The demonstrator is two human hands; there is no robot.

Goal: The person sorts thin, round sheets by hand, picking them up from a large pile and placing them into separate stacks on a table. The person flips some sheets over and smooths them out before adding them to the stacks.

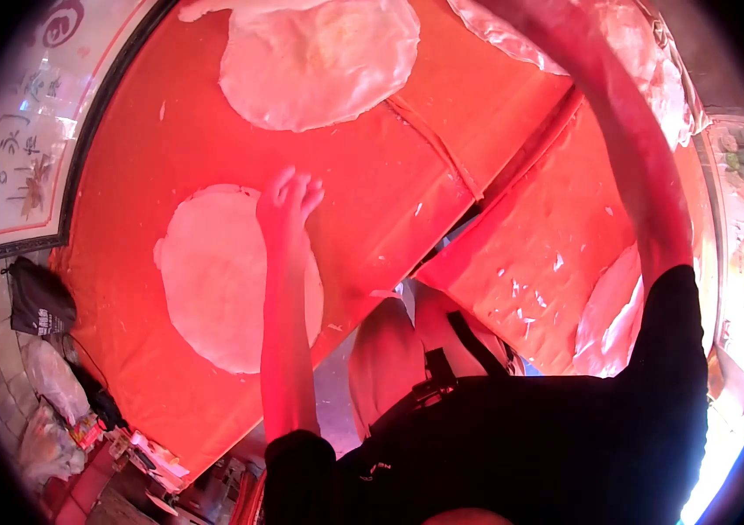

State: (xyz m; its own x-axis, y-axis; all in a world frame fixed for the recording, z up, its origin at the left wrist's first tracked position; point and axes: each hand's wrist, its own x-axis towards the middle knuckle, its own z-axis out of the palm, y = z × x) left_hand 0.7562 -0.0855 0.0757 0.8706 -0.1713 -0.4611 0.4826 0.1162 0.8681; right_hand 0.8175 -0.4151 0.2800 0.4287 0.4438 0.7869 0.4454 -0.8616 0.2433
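Observation:
My left hand (290, 197) is at the upper right edge of a pale, round, flat sheet (214, 280) on the red-covered table (136, 175). Its fingers are slightly curled and apart, with nothing seen between them; whether it touches the sheet cannot be told. The left forearm crosses over that sheet. A second pale sheet (319, 66) lies farther up, with an uneven outline. My right arm stretches up the right side and past the top edge, so the right hand is out of frame.
Shiny, crumpled pale sheets (652, 70) lie at the upper right, another (608, 315) at the lower right. A dark gap (477, 210) divides the red surfaces. White scraps (525, 306) dot the right one. A framed board with writing (17, 131), a dark bag (39, 297) and plastic bags (52, 385) are left.

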